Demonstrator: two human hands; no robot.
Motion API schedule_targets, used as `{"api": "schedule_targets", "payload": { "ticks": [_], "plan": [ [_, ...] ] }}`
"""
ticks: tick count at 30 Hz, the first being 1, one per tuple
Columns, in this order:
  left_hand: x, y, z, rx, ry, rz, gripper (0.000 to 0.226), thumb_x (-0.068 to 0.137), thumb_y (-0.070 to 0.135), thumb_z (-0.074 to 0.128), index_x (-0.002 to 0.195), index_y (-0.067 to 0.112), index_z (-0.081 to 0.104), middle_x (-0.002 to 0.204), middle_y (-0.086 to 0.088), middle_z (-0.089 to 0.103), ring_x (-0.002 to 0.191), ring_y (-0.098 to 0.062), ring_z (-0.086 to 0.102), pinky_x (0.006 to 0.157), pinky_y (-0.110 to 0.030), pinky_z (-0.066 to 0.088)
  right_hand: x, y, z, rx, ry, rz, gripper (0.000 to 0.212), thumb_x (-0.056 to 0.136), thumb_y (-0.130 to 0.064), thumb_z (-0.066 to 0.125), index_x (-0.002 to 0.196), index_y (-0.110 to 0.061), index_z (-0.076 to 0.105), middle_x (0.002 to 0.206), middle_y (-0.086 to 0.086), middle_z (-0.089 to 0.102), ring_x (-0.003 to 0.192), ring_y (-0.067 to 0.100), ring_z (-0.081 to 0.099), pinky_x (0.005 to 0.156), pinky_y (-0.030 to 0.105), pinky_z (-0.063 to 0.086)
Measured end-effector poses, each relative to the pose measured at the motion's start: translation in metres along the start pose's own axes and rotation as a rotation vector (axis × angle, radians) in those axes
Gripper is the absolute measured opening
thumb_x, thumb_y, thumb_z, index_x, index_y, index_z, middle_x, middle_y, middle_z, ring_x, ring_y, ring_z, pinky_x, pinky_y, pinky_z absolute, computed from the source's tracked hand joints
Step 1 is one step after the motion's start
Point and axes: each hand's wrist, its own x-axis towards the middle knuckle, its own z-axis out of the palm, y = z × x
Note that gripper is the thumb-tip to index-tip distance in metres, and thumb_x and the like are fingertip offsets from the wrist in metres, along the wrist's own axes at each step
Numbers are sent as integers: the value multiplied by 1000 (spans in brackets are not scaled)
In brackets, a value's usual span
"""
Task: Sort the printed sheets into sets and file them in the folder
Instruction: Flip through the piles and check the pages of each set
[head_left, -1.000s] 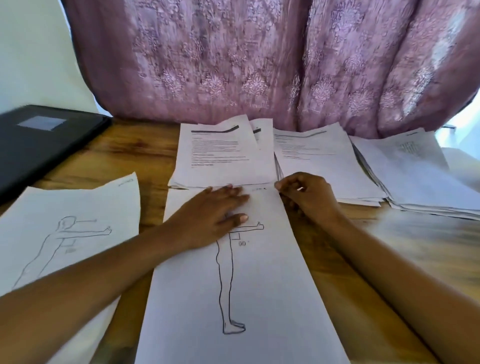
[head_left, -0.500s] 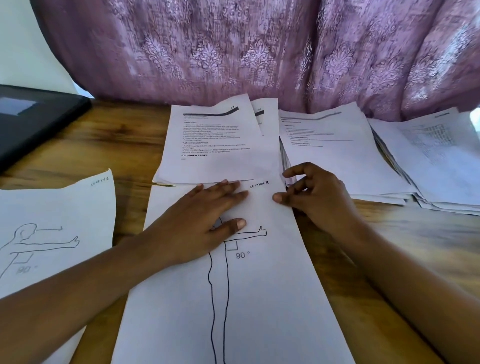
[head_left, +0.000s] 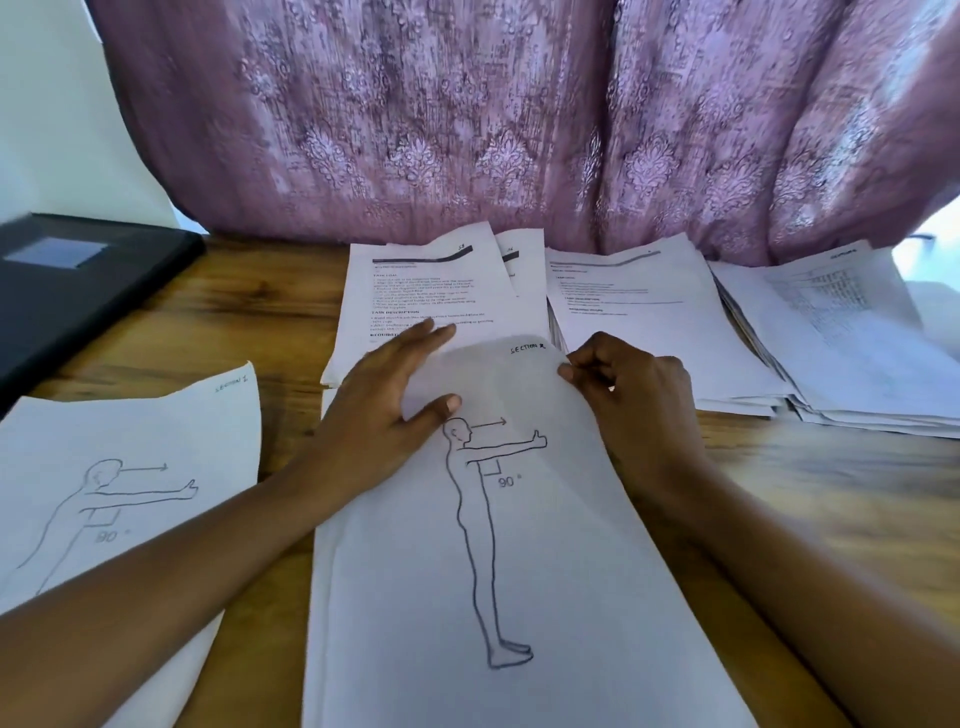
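"SECTION" and "90°" stood on the centre figure sheet, "SECTION 1" and "90°" on the left figure sheet, and "TASK GOAL" and "TASK DESCRIPTION" on the upper-middle printed sheet.

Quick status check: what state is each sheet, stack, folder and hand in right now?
Section 2 sheet: top right corner lifted, rest flat.
Right hand: pinches that corner.
Left hand: flat, pressing the sheet.
Section 1 sheet: lying flat, untouched.
Black folder: closed.
Text stacks: loose on table, unfiled.
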Motion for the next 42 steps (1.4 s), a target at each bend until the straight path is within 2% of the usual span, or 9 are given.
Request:
{"api": "schedule_targets", "payload": {
  "ticks": [3, 10, 17, 22, 26, 29, 32, 37, 42],
  "plan": [
    [1, 0, -5, -150, 94, -62, 68, 88, 48, 60, 147, 34, 29, 158, 9, 25, 145, -9, 21, 119, -35, 21, 0, 0, -6, -82, 108, -129, 6, 91, -21, 63, 93, -17, 67, 91, 2, 75, 75, 29, 69, 68, 33, 52],
    [23, 17, -49, -564, 328, -222, 78, 80, 16, 77, 146, 25, 34, 136, 6, 45, 124, -12, 45, 100, -16, 40, 18, -42, -34, 463, 295, 7, 4, 92, -16, 61, 90, -17, 57, 71, -3, 61, 63, 1, 48, 63, 12, 38],
    [4, 11, -133, -891, 568, -376, 53, 83, -6, 66, 127, 20, 52, 122, -7, 59, 100, -21, 58, 94, -42, 50, 44, -102, -60, 803, -248, 76, 17, 86, -2, 66, 85, -17, 59, 52, -14, 62, 46, -5, 54, 44, 11, 40],
    [-96, 11, -151, -434, 318, -369, 73, 91, 24, 64, 150, 29, 22, 144, 11, 42, 120, -12, 51, 100, -35, 42, 21, -104, -5, 627, -248, 207, 16, 83, -6, 71, 77, -17, 63, 72, 0, 59, 64, 11, 50, 63, 20, 42],
    [-213, 23, -151, 8, -125, -104, 78, 63, 87, 54, 131, 74, 19, 139, 51, 18, 133, 17, 22, 110, -15, 18, -18, -89, 28, 378, -345, 275, 9, 85, -11, 68, 94, -12, 67, 87, 5, 59, 68, 16, 51, 50, 17, 34],
    [-262, 1, -143, 322, -325, 50, 84, 71, 86, 49, 139, 67, 4, 149, 42, 11, 141, 11, 13, 116, -15, 10, -33, -90, 31, 326, -297, 288, 14, 87, -15, 65, 100, -13, 68, 93, 1, 59, 79, 16, 52, 57, 21, 35],
    [-275, -21, -132, 549, -215, 206, 58, 95, 61, 35, 149, 49, 18, 152, 19, 34, 140, -2, 29, 113, -18, 21, -42, -96, 25, 289, -271, 270, 12, 87, -17, 64, 99, -15, 67, 99, 3, 62, 79, 17, 53, 54, 23, 36],
    [-253, -7, -133, 251, 11, -62, 43, 92, 44, 41, 135, 45, 42, 140, 6, 52, 129, -9, 47, 108, -33, 42, -49, -99, 17, 278, -202, 283, 11, 87, -16, 60, 95, -20, 66, 106, 1, 65, 89, 23, 59, 69, 21, 40],
    [-226, 3, -134, 81, 266, -348, 40, 100, 29, 45, 134, 11, 54, 129, -8, 58, 118, -24, 55, 88, -20, 40, -50, -96, 6, 248, -117, 296, 19, 90, -10, 54, 104, -14, 67, 108, 7, 64, 76, 18, 52, 41, 5, 33]
  ]
}}
